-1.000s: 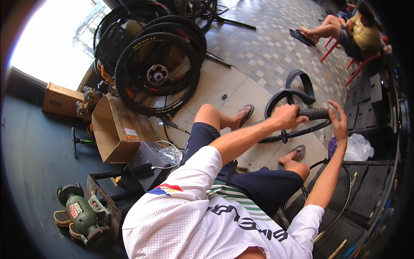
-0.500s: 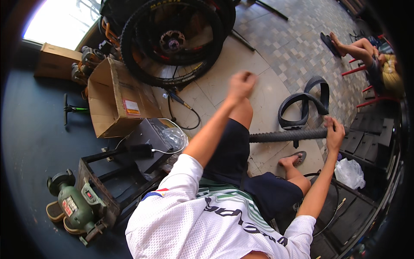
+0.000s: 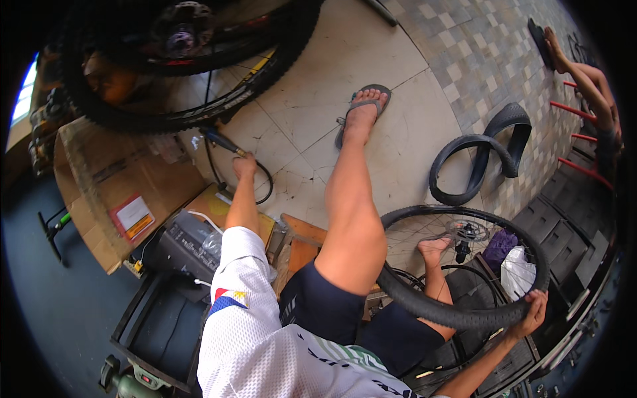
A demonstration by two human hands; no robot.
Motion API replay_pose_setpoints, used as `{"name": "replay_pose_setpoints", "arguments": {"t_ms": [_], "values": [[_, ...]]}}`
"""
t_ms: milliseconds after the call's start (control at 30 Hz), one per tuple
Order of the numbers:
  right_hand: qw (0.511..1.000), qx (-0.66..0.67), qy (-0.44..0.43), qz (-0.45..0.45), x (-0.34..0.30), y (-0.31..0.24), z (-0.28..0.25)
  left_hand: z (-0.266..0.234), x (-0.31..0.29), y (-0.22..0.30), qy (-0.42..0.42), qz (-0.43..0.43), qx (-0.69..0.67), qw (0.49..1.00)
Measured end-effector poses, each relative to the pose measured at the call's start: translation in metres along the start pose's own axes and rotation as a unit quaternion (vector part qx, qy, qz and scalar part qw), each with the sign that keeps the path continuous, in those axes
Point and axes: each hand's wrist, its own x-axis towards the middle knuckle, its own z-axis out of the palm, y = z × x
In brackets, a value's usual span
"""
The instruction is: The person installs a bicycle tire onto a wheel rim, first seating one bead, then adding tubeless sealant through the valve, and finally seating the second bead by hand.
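Observation:
My right hand grips the rim and tyre of a bicycle wheel at its near right edge. The wheel is tilted over my right leg, with its spokes, disc rotor and dark hub in view. At the far left, my left hand reaches down to the floor, its fingers closed at the brass-coloured end of an air hose with a dark blue handle. The fingers' exact hold is small and partly hidden. A loose black tyre, twisted into loops, lies beyond the wheel.
More bicycle wheels stand at the far left. Beside them are a cardboard box, a dark box and a green bench grinder. White and purple bags lie right. Another person's legs show at far right.
My left hand has gone down and left to the air hose. The wheel has tipped from edge-on to show its face, my right hand still on it. The view has shifted.

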Motion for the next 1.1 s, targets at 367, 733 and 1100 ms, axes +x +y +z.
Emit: {"name": "replay_pose_setpoints", "arguments": {"t_ms": [367, 733, 1100], "values": [[0.990, -0.115, -0.075, -0.023, 0.014, -0.014, -0.012, 0.013, 0.046, 0.011, -0.038, -0.046, -0.016, 0.998], [0.995, -0.045, -0.009, -0.085, -0.010, -0.016, 0.009, -0.104, -0.083, -0.003, -0.201, -0.132, -0.290, 0.926], [0.988, 0.024, 0.067, -0.140, -0.057, -0.021, 0.010, -0.269, -0.302, -0.017, -0.399, 0.271, -0.191, 0.855]]}}
